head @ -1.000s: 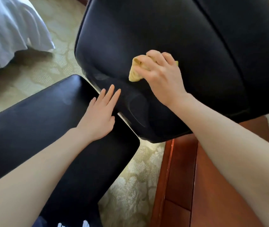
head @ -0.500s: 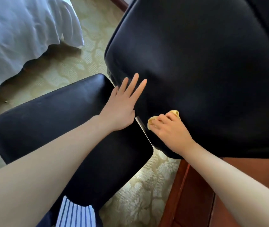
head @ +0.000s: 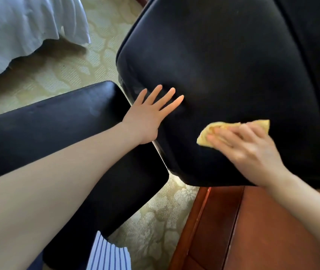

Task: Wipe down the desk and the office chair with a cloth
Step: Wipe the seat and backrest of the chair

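The black leather office chair (head: 233, 65) fills the upper right. My right hand (head: 249, 151) holds a bunched yellow cloth (head: 206, 138) and presses it against the chair's lower part; the hand is motion-blurred. My left hand (head: 151, 115) rests flat on the chair's left edge with its fingers straight and spread, a short way left of the cloth. The reddish wooden desk (head: 252, 230) shows at the bottom right, just below the chair.
A black padded leather surface (head: 48, 129) lies under my left forearm, left of the chair. Patterned pale green carpet (head: 67, 71) covers the floor. White bedding (head: 18, 32) hangs at the upper left. Striped fabric (head: 108, 254) shows at the bottom edge.
My right hand has carried the cloth down from the chair's middle to its lower edge, then to the right. My left hand slid from the padded surface onto the chair, fingers spreading.
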Tool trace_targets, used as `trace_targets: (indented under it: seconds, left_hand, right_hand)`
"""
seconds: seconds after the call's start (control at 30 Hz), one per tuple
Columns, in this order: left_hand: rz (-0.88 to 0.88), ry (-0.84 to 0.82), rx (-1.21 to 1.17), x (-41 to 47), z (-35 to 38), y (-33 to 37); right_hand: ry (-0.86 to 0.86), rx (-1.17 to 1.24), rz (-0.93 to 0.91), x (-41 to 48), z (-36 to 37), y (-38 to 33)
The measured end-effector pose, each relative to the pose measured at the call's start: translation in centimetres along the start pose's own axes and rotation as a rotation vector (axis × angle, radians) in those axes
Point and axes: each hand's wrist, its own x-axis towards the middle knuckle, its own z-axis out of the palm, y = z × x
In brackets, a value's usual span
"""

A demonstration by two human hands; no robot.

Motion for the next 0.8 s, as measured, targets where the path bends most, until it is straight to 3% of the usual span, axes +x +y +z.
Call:
trace_targets:
  seconds: [0.2, 0.3, 0.53, 0.8]
  left_hand:
    - [0.072, 0.050, 0.065, -0.8, 0.3, -2.1]
    - [0.017, 0.030, 0.085, -1.6, 0.8, -3.2]
    - [-0.188, 0.053, 0.087, -3.4, 0.9, -8.2]
    - [-0.308, 0.053, 0.015, -3.9, 1.8, -11.1]
  right_hand:
    - [0.284, -0.086, 0.141, 8.0, 1.3, 3.8]
    - [0.312, -0.055, 0.211, 12.2, 2.6, 3.5]
    - [0.115, 0.050, 0.263, 22.4, 5.5, -0.2]
    - [-0.108, 0.040, 0.035, 22.8, 11.5, -5.5]
